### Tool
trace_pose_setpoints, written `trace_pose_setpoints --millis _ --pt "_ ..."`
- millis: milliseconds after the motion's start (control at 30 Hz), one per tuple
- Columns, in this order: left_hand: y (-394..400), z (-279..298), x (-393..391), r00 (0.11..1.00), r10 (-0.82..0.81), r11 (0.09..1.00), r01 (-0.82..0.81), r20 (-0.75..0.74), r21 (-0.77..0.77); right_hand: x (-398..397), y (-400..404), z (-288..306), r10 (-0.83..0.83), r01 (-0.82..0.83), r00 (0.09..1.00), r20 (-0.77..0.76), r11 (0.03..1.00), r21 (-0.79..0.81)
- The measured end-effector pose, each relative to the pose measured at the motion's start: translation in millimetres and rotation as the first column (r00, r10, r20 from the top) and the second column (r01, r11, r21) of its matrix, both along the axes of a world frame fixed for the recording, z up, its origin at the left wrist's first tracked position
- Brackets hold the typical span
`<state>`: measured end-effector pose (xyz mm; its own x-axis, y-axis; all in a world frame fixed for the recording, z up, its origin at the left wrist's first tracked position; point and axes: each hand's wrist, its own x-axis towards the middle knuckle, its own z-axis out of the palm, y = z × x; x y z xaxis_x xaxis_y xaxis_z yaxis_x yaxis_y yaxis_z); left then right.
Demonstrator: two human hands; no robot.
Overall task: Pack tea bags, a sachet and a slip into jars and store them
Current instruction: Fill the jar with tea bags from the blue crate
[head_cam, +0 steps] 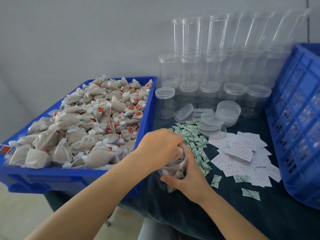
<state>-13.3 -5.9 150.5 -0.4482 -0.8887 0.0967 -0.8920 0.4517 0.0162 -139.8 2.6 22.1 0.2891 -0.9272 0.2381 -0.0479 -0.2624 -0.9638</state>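
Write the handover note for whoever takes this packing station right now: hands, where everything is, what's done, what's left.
Left hand: fingers at the mouth of the open jar, pushing tea bags in.
Right hand: grips that jar from the side, on the dark cloth.
Supplies: tea bags heaped in the blue tray; green sachets beside the jar; white slips further right; loose lids and empty jars behind; blue crate at far right.
Done: tea bags are in this jar.
Left: no sachet or slip visible inside; add them, put a lid on, store it.
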Motion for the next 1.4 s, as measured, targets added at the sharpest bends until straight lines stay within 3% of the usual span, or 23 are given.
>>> trace_pose_setpoints --millis 233,567,833,1000,1200,1400 --pt "-5.8 -8.0 -3.7 0.984 0.0 1.0 -0.004 0.177 0.026 1.6 -2.3 -5.5 -0.001 0.001 1.0 0.016 1.0 0.008" --pt "-12.7 -3.0 -8.6 0.971 -0.089 0.964 0.028 0.223 0.264 0.6 -1.5 -7.6 0.007 -0.006 1.0 -0.006 0.999 0.036" --pt "-21.8 -1.1 -12.0 0.944 -0.21 0.864 0.058 0.253 0.499 -0.6 -1.5 -7.3 0.003 -0.002 1.0 -0.022 0.999 0.051" --pt "-22.9 6.2 -10.0 0.929 -0.283 0.817 0.102 0.239 0.568 0.3 -1.0 -5.2 -0.001 0.002 1.0 -0.02 0.998 0.055" --pt "-18.1 23.5 12.3 0.98 -0.193 0.844 0.142 0.047 0.517 0.0 -1.6 -7.3 -0.002 0.004 0.998 -0.058 0.999 0.036" --pt "-32.7 42.3 63.8 0.989 0.025 0.959 0.017 -0.146 0.282 0.8 0.7 -5.4 -0.044 0.046 0.996 -0.077 0.999 0.019"
